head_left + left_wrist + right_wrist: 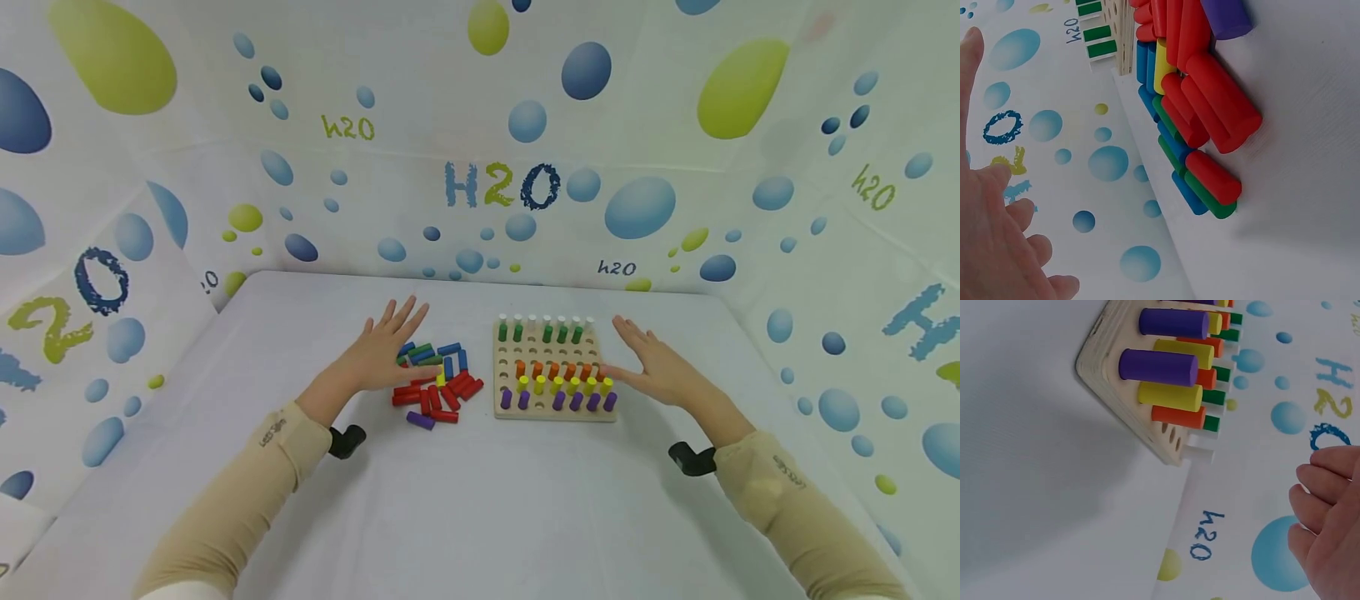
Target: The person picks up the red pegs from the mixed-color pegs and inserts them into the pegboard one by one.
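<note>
My left hand (378, 354) hovers with spread, straight fingers over the left edge of a pile of loose wooden pegs. Red pegs (1213, 178), blue pegs (449, 348), green pegs (430, 361), a yellow peg (1164, 67) and a purple peg (421, 420) lie in it. Right of the pile is a wooden pegboard (555, 417). White, green, orange, yellow and purple pegs (1159, 367) stand in its rows, with gaps in the green and purple rows. Beside the board's right edge my right hand (660, 371) is held with extended fingers, holding nothing.
A white cloth covers the table (480, 500). Behind and at both sides hangs a white curtain (420, 200) printed with blue and green drops and "H2O". A dark wrist camera (347, 442) sits under the left wrist, another camera (692, 459) under the right.
</note>
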Available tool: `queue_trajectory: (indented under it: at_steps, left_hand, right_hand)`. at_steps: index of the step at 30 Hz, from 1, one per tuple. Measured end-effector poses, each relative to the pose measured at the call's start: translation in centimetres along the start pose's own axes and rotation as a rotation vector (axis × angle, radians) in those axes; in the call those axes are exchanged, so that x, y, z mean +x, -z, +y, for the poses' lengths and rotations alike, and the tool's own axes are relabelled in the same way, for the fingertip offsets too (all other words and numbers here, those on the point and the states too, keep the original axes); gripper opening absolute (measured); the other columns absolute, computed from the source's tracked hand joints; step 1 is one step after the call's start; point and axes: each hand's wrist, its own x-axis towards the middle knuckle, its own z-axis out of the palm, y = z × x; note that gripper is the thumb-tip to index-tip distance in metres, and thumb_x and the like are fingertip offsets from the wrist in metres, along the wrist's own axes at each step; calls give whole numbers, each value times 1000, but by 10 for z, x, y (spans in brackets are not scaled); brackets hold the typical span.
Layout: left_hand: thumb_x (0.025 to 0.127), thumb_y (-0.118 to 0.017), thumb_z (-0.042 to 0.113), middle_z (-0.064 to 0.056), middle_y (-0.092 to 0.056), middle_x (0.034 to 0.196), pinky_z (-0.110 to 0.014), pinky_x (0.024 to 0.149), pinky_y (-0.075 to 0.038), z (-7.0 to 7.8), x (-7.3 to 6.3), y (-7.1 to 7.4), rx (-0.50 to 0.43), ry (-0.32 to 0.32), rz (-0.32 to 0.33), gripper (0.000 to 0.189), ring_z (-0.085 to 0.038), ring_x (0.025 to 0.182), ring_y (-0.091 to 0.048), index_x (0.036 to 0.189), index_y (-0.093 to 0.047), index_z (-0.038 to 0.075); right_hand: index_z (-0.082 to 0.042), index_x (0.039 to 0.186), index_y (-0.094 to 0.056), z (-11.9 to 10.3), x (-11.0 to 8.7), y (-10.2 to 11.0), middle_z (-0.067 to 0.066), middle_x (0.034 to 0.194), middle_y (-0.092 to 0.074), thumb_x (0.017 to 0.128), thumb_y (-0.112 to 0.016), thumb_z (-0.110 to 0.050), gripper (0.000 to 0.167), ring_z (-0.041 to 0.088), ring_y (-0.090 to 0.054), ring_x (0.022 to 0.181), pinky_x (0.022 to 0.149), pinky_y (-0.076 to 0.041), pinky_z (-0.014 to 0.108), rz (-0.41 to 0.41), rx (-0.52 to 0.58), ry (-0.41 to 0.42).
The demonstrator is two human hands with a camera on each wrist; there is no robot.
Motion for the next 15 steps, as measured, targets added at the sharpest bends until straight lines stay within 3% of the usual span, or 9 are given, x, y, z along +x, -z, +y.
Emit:
queue_trajectory:
  at_steps: [4,15]
  left_hand:
    - [77,-54,65,-13,1,153,-66,100,-3,-2,-3,0,-20,2,21,100,-40,136,5,148,-6,15]
    - [78,-52,65,-10,3,153,-66,100,-4,-7,-9,-8,-52,34,26,98,-38,136,5,148,-4,16]
  right_hand:
    - [-8,147,-13,2,-3,-5,19,150,-13,85,-49,-57,87,51,-12,130,103,-9,61,-3,28,-18]
    - [-7,146,-14,11,-10,-22,18,149,-15,87,-50,-54,84,50,-13,130,104,-8,61,-8,89,-50]
